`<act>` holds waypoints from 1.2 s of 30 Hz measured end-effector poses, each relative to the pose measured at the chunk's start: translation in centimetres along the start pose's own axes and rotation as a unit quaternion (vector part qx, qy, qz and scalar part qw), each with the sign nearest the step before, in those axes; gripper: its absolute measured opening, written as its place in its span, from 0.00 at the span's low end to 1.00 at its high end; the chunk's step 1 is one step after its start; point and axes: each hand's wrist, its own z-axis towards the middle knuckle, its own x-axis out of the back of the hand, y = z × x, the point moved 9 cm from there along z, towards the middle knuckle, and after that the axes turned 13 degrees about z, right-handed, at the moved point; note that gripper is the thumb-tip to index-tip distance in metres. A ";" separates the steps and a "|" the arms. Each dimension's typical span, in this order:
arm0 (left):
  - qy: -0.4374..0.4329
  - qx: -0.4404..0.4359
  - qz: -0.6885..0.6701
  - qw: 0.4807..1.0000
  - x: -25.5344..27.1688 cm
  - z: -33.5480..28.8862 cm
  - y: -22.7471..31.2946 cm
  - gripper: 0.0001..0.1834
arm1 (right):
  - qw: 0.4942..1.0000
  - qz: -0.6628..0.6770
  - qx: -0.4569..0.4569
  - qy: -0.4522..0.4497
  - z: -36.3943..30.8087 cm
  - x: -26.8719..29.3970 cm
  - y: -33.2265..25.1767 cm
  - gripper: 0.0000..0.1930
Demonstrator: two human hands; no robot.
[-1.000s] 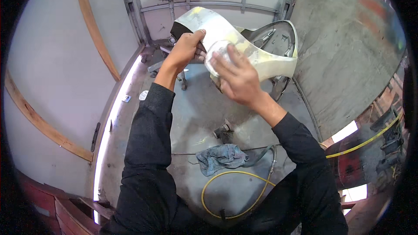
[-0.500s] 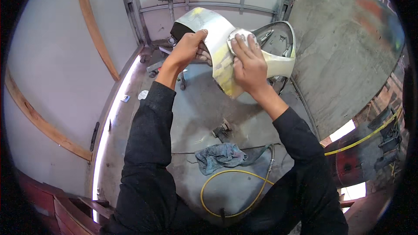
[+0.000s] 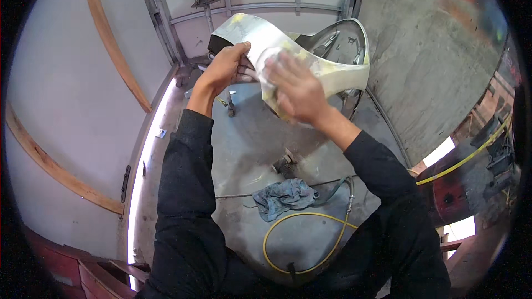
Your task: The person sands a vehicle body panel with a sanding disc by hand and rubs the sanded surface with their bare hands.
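A curved vehicle body panel (image 3: 336, 77), white and grey with yellowish patches, is held up in front of me; a large opening is on its right side. My left hand (image 3: 224, 68) grips its lower left edge, thumb on top and fingers underneath. Pressed against the panel's middle is a round whitish pad (image 3: 268, 58), held under the fingers of my right hand (image 3: 296, 86). Motion blurs that hand, and it covers much of the pad.
On the grey floor lie a crumpled blue-grey cloth (image 3: 282, 196), a dark power tool (image 3: 285, 163) and a looped yellow hose (image 3: 266, 243). A metal stand (image 3: 205, 1) rises behind the panel. A large grey board (image 3: 426, 66) leans at the right; a white wall (image 3: 61, 77) runs along the left.
My right hand has slid the pad left across the panel, from near the opening toward my left hand. The left hand keeps its grip. The whole view has shifted slightly.
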 end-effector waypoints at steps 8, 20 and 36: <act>-0.001 -0.002 -0.006 1.000 0.4 -0.3 -0.1 0.22 | 0.989 0.095 0.065 -0.091 -0.3 -1.4 -2.7 0.26; -0.001 0.018 0.030 0.999 0.8 0.0 -0.1 0.24 | 0.989 0.041 -0.120 0.078 -0.5 1.1 3.3 0.28; 0.154 -0.061 -0.300 0.940 -1.3 1.0 -0.6 0.21 | 0.990 0.061 -0.123 0.029 -0.6 1.0 5.0 0.25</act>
